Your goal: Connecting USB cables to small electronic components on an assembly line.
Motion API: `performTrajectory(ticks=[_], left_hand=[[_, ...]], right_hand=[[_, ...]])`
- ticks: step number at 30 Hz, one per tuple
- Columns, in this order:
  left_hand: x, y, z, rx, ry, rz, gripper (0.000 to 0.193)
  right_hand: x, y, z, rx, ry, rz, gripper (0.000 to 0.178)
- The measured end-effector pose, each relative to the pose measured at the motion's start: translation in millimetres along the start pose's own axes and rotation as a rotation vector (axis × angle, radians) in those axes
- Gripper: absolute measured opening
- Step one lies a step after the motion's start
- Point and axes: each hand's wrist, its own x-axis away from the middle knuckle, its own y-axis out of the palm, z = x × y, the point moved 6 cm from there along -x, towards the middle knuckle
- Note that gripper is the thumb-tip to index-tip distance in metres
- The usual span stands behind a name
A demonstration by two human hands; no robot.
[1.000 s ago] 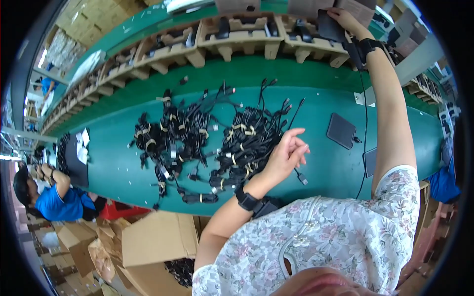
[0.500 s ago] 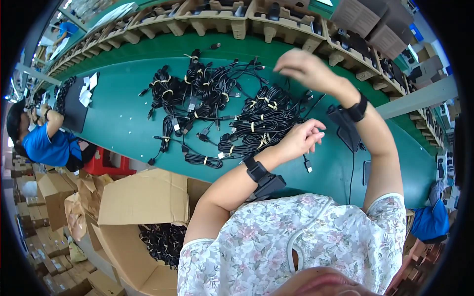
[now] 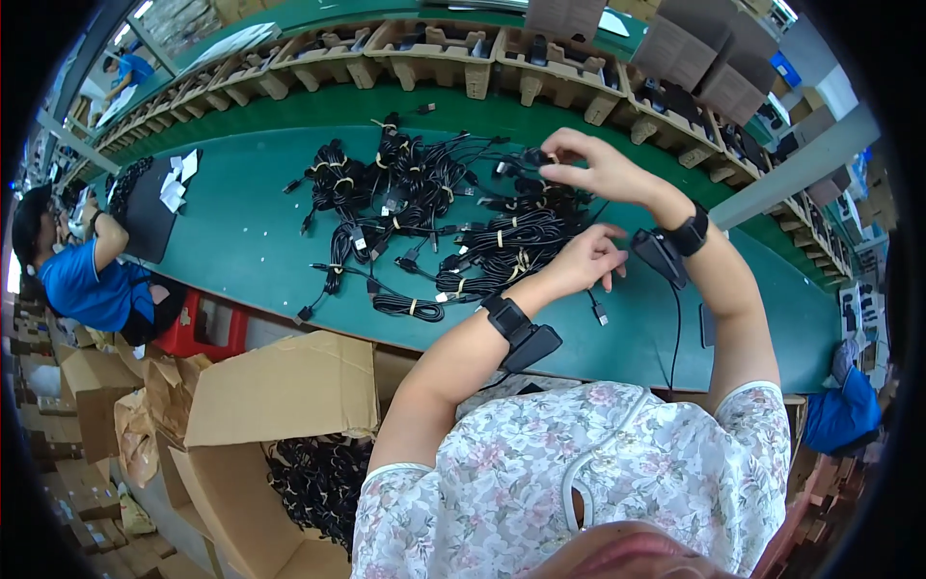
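Observation:
A heap of black USB cables (image 3: 511, 232), coiled and tied with pale bands, lies on the green table in front of me. My right hand (image 3: 603, 169) is at the heap's far right side, its thumb and index finger closed on a black cable bundle (image 3: 536, 157). Over the heap's near right edge hovers my left hand (image 3: 586, 261), fingers loosely bent and apart, with nothing visible in them. One loose cable plug (image 3: 600, 314) rests on the table just below it. More tied cables (image 3: 338, 183) spread out to the left.
Cardboard trays (image 3: 429, 58) with black devices line the table's far side. An open carton (image 3: 280, 396) of black cables stands at lower left. A grey post (image 3: 791, 169) rises at right. A co-worker in blue (image 3: 92, 280) sits at left beside a red stool (image 3: 203, 328).
My right hand has come down to the heap's far right side and closed on a cable bundle. The left hand has shifted only slightly. The whole view has tilted a little.

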Motion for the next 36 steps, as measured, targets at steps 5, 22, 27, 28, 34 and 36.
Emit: performTrajectory(ticks=[5, 22, 27, 28, 34, 36], left_hand=[[4.5, -10.4, 20.0, 0.395, 0.108, 0.027, 0.027], [6.1, -22.2, 10.7, 0.419, 0.208, 0.292, 0.031], [0.6, -12.4, 4.2, 0.223, 0.205, 0.125, 0.035], [0.2, -9.1, 2.0, 0.167, 0.166, 0.090, 0.035], [3.3, -3.2, -1.4, 0.096, 0.079, 0.078, 0.035], [2.7, -0.8, 1.7, 0.115, 0.058, 0.075, 0.035]], right_hand=[[44.1, -23.2, -17.0, -0.786, 0.192, 0.196, 0.026], [94.1, -0.9, -16.7, 0.482, 0.144, 0.130, 0.027], [96.3, -112.8, 43.3, 0.501, 0.200, 0.785, 0.030], [92.0, -134.7, 56.2, 0.521, 0.213, 0.841, 0.031], [51.7, -215.4, 131.4, 0.868, 0.402, 0.973, 0.031], [50.0, -217.9, 155.3, 0.934, 0.446, 0.990, 0.031]])
